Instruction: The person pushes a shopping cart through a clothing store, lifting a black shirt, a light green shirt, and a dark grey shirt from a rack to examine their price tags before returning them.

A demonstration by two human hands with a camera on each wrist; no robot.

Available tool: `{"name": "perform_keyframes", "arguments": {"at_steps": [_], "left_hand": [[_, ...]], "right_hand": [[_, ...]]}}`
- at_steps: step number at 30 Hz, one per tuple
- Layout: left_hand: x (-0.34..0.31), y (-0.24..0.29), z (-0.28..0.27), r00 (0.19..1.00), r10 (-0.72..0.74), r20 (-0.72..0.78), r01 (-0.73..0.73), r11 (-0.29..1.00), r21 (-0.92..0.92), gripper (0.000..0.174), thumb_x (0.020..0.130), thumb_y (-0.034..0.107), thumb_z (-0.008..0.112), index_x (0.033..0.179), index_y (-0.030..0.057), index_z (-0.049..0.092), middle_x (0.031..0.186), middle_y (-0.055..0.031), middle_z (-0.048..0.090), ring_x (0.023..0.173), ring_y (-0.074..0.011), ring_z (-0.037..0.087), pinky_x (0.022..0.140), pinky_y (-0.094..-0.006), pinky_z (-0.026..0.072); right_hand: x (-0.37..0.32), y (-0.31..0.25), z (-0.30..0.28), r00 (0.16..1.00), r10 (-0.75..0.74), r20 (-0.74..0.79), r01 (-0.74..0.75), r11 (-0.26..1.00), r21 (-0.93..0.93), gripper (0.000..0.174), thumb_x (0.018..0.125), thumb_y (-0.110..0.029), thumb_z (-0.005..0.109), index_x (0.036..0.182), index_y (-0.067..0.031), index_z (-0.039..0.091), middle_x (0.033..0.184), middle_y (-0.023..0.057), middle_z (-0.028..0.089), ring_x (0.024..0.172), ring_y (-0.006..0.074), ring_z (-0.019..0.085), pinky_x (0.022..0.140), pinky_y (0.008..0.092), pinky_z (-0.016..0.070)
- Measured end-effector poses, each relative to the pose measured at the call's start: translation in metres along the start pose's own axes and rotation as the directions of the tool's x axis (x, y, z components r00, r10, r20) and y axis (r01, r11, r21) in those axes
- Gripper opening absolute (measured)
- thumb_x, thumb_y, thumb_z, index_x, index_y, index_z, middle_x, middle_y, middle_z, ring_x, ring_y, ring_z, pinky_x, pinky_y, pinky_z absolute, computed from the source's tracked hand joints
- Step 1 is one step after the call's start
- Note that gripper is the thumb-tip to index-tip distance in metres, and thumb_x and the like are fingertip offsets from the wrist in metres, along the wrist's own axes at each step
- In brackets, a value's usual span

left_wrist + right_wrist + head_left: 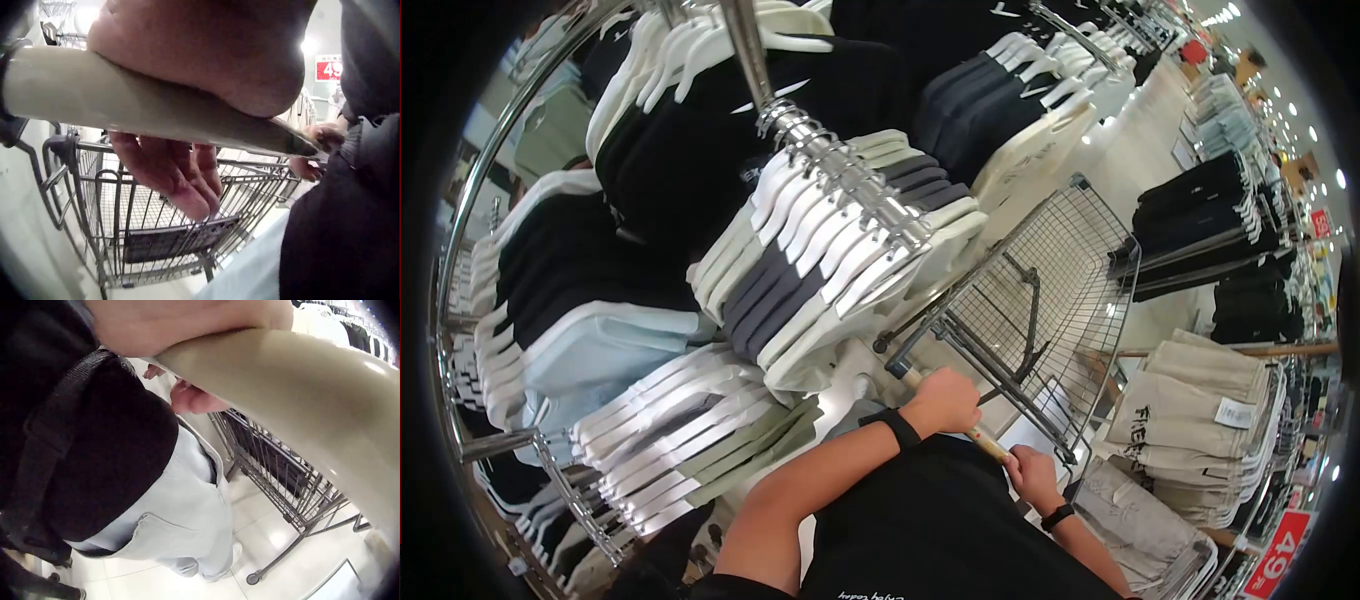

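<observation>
Our left hand [940,400] and right hand [1036,476] both curl round the cart handle [990,444], palms over the top, fingers underneath. Handle lies in front of our black shirt [910,520], long axis slanting from upper left to lower right in the head view. Wire cart [1055,260] points ahead, between hanging clothes [775,290] and folded-over trousers [1195,400].

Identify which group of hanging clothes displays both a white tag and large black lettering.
The upper beige group at right, above the red 49 sign: only there do both plainly show.
</observation>
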State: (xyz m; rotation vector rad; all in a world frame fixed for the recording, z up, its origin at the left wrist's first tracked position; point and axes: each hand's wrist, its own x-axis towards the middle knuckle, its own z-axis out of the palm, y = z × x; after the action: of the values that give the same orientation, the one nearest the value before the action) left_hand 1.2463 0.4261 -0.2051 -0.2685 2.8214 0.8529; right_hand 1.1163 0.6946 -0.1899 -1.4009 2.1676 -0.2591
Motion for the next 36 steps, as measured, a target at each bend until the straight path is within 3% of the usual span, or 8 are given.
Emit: {"name": "perform_keyframes", "arguments": {"at_steps": [8, 10, 12, 13, 18, 21, 26, 36], "left_hand": [[0.007, 0.003, 0.018, 0.974, 0.164, -0.154, -0.149, 0.983, 0.106, 0.028, 0.087, 0.038, 0.067, 0.09, 0.0095, 0.069, 0.081, -0.0105, 0.072, 0.081, -0.0326, 0.072, 0.076, -0.0457, 0.0547], [0.007, 0.005, 0.014, 0.97, 0.186, -0.157, -0.165, 0.976, 0.142, 0.027, 0.086, 0.037, 0.068, 0.091, 0.0101, 0.068, 0.081, -0.0095, 0.071, 0.08, -0.0313, 0.071, 0.076, -0.0447, 0.0539], [0.007, 0.007, 0.015, 0.967, 0.21, -0.147, -0.186, 0.969, 0.163, 0.027, 0.086, 0.037, 0.07, 0.092, 0.0107, 0.067, 0.082, -0.0085, 0.07, 0.079, -0.0301, 0.071, 0.076, -0.0438, 0.0532], [0.008, 0.006, 0.017, 0.951, 0.24, -0.194, -0.208, 0.963, 0.174, 0.026, 0.084, 0.036, 0.071, 0.09, 0.0108, 0.066, 0.08, -0.0079, 0.068, 0.077, -0.0295, 0.07, 0.075, -0.0426, 0.0522], [0.014, 0.018, 0.021, 0.889, 0.24, -0.391, -0.156, 0.959, 0.236, 0.018, 0.078, 0.026, 0.071, 0.086, 0.0121, 0.063, 0.079, -0.0045, 0.063, 0.074, -0.026, 0.066, 0.072, -0.0396, 0.0491], [0.015, 0.035, 0.026, 0.846, 0.156, -0.51, -0.027, 0.967, 0.252, 0.017, 0.076, 0.022, 0.068, 0.089, 0.0116, 0.063, 0.084, -0.0047, 0.061, 0.084, -0.0252, 0.063, 0.082, -0.0418, 0.0485], [0.014, 0.062, 0.048, 0.749, -0.036, -0.662, 0.178, 0.973, 0.148, 0.016, 0.077, 0.018, 0.066, 0.091, 0.0118, 0.063, 0.087, -0.0052, 0.062, 0.089, -0.0257, 0.062, 0.092, -0.0453, 0.0457], [0.01, 0.08, 0.052, 0.822, -0.091, -0.562, 0.196, 0.972, 0.129, 0.008, 0.077, 0.017, 0.065, 0.085, 0.0147, 0.062, 0.081, -0.0007, 0.065, 0.082, -0.0224, 0.065, 0.087, -0.0402, 0.0471]], "right_hand": [[0.01, 0.002, -0.033, 0.994, -0.091, 0.066, 0.096, 0.993, -0.075, 0.047, 0.106, -0.047, 0.052, 0.085, -0.0073, 0.066, 0.078, 0.0154, 0.068, 0.074, 0.0406, 0.068, 0.064, 0.0509, 0.0512], [0.028, -0.009, -0.068, 0.913, -0.134, 0.386, 0.292, 0.875, -0.386, 0.057, 0.105, -0.058, 0.05, 0.086, -0.0085, 0.072, 0.076, 0.0127, 0.071, 0.072, 0.0351, 0.071, 0.062, 0.0458, 0.0538], [0.055, -0.018, -0.093, 0.933, -0.208, 0.295, 0.313, 0.872, -0.377, 0.064, 0.103, -0.064, 0.05, 0.081, -0.0079, 0.072, 0.076, 0.0131, 0.072, 0.071, 0.0331, 0.072, 0.063, 0.0448, 0.0548], [0.072, -0.001, -0.085, 0.943, -0.326, 0.067, 0.331, 0.894, -0.303, 0.056, 0.1, -0.06, 0.058, 0.087, -0.0069, 0.071, 0.076, 0.0115, 0.071, 0.072, 0.0338, 0.071, 0.065, 0.0459, 0.055], [0.136, 0.022, -0.091, 0.882, -0.344, -0.322, 0.275, 0.931, -0.24, 0.045, 0.096, -0.05, 0.069, 0.096, -0.0046, 0.069, 0.086, 0.0127, 0.067, 0.075, 0.0337, 0.068, 0.068, 0.0457, 0.055], [0.14, 0.051, -0.055, 0.904, -0.39, -0.174, 0.309, 0.879, -0.365, 0.047, 0.096, -0.05, 0.068, 0.096, -0.0026, 0.07, 0.092, 0.0148, 0.069, 0.078, 0.0349, 0.069, 0.069, 0.0464, 0.0559], [0.137, 0.06, -0.057, 0.981, -0.195, -0.011, 0.192, 0.973, -0.128, 0.048, 0.096, -0.048, 0.069, 0.097, -0.0002, 0.071, 0.096, 0.0176, 0.072, 0.084, 0.037, 0.073, 0.074, 0.0472, 0.0586], [0.141, 0.06, -0.048, 0.977, -0.207, 0.056, 0.214, 0.955, -0.204, 0.056, 0.093, -0.056, 0.069, 0.095, 0.0002, 0.073, 0.089, 0.0179, 0.074, 0.082, 0.0351, 0.074, 0.073, 0.0459, 0.0588]]}}
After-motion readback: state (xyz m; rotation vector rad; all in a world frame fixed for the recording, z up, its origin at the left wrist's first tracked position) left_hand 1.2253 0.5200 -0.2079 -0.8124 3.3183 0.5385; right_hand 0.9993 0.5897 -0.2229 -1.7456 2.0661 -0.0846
